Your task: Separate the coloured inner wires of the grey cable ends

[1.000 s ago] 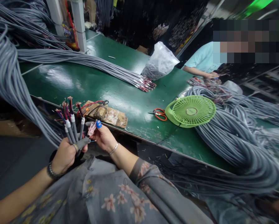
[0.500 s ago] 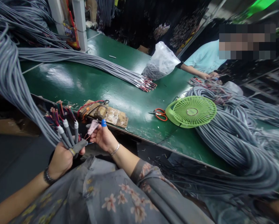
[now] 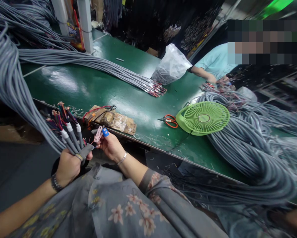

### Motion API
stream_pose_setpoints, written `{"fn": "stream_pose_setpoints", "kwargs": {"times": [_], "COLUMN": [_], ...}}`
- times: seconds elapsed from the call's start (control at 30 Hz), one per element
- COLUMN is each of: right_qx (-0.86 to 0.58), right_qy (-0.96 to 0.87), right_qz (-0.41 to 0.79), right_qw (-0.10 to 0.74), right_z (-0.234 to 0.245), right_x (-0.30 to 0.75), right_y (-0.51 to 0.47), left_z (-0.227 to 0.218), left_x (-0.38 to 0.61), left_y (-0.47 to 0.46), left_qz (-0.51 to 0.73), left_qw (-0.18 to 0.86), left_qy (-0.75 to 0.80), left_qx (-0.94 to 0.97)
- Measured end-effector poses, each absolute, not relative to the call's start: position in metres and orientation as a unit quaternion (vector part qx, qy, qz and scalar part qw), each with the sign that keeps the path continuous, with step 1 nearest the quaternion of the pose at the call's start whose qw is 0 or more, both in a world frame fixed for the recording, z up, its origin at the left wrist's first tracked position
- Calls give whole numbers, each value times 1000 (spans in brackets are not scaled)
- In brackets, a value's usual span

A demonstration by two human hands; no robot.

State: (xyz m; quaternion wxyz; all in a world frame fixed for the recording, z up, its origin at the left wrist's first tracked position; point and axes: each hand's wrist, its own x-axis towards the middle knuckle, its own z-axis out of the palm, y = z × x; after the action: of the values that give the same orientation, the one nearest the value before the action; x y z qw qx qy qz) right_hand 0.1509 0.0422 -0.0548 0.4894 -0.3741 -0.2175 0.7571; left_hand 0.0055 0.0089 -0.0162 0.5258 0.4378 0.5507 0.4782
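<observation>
My left hand (image 3: 67, 168) is closed around the grey cables (image 3: 71, 138), whose ends show white wrapping and fanned coloured wires. A grey cover is on its thumb. Close to that thumb, my right hand (image 3: 111, 145) grips a small pink hand tool (image 3: 98, 134) of a kind I cannot make out for sure. Blue covering wraps the right thumb. Thin wires (image 3: 92, 142) show between the two hands, beside the pink tool. Behind the tool, on the bench edge, lies a wooden block (image 3: 121, 124) with red and black leads.
On the green bench (image 3: 138, 112) are a long grey cable bundle (image 3: 88, 62), a clear plastic bag (image 3: 172, 64), orange-handled scissors (image 3: 170, 121) and a green fan (image 3: 204, 118). A large cable coil (image 3: 252, 158) hangs over the right edge. Across the bench, a person (image 3: 214, 62) handles wires.
My right hand has turned slightly and shifted left, so the pink tool shows more clearly. The left hand moved a little to the right with the cables. The other person's hands moved slightly.
</observation>
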Motion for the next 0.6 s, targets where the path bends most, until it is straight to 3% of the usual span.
{"fn": "stream_pose_setpoints", "kwargs": {"times": [0.1,0.3,0.5,0.6], "right_qx": [-362,-385,-344,-335], "right_qy": [-211,-250,-191,-147], "right_qz": [771,696,782,791], "right_qw": [480,552,483,490], "right_z": [-58,-68,-66,-61], "right_x": [154,153,148,146], "right_y": [43,45,54,55], "left_z": [-15,-14,-18,-21], "left_x": [7,7,10,10], "left_y": [9,10,12,12], "left_qz": [479,482,489,484], "left_qw": [534,538,540,538], "left_qy": [541,543,540,545], "left_qx": [439,429,421,424]}}
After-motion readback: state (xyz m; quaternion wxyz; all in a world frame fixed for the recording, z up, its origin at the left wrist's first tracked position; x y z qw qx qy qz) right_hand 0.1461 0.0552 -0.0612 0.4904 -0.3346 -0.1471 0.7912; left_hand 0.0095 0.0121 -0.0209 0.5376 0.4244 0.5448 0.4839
